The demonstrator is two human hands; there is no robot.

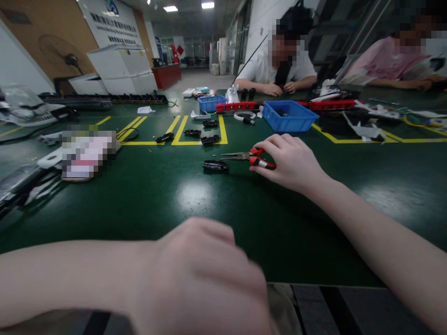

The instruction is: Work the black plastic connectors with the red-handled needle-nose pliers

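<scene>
My right hand is closed around the red-and-black handles of needle-nose pliers. Their slim metal jaws point left, just above and beside a black plastic part lying on the green table. My left hand is close to the camera at the table's near edge, back of the hand up and slightly blurred. Its fingers curl under, so their tips and anything in them are hidden. Farther back, several similar black parts lie in and near a yellow-taped rectangle.
Blue bins and red strips stand beyond the taped areas. To the left are a phone-like item, partly pixelated, and cables. Across the table a person in a white shirt works; another person in pink sits right.
</scene>
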